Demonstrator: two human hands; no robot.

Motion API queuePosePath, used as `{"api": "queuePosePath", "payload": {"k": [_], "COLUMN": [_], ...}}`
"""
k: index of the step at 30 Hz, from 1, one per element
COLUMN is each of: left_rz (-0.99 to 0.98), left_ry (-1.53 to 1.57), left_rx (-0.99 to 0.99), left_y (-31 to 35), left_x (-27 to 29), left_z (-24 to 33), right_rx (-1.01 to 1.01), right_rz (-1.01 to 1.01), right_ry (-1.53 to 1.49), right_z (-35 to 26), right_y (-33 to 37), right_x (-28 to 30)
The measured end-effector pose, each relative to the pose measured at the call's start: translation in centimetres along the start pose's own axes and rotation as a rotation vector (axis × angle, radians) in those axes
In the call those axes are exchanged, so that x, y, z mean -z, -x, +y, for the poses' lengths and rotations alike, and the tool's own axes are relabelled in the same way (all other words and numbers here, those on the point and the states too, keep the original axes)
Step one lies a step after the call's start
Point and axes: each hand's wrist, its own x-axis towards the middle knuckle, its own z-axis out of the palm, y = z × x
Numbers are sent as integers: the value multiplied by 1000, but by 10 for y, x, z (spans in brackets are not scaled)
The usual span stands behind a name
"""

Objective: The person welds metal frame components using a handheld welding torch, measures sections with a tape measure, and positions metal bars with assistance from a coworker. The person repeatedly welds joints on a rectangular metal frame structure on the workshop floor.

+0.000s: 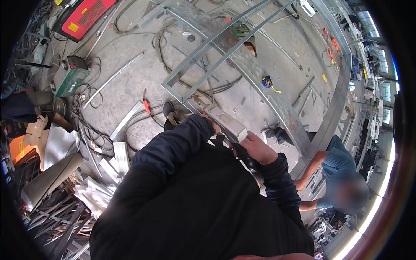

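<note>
A grey, boxy hand-held tool [232,125] with a black lower part is in front of my chest, its far end by the corner of a steel tube frame [168,83]. My right hand [259,149] is wrapped round its near end. At the far end, my left hand [215,125] is closed against the tool's side, mostly hidden by my dark sleeve. Whether the tool touches the frame I cannot tell. A broad flat steel section [271,93] runs under the frame from upper left to lower right.
At right a person in a blue shirt [340,160] leans toward the frame with both arms out. A blue-and-yellow tape measure [267,81] lies on the steel. Green [71,78] and red machines [86,17], cables [160,47], an orange-handled clamp [146,107] and scrap metal [52,225] lie left.
</note>
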Motion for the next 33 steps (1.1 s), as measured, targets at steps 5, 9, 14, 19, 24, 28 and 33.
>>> {"api": "queuePosePath", "payload": {"k": [5,9,14,19,24,28,33], "left_rz": [-12,-21,-34,-47,-60,-68,-72], "left_ry": [60,84,102,117,124,133,142], "left_rx": [-21,-19,-27,-28,-30,-31,-33], "left_y": [-3,-5,-5,-4,-1,1,3], "left_x": [19,28,34,38,42,44,45], "left_z": [4,5,8,9,9,11,14], "right_rx": [-11,-15,11,-19,-48,-97,-90], "right_rz": [0,-37,-103,-131,-81,-90,-116], "right_ry": [2,30,33,13,24,28,1], "right_z": [4,2,13,7,-7,-20,-12], "right_y": [-6,-10,-17,-20,-17,-17,-28], "right_x": [-1,3,11,13,8,7,13]}}
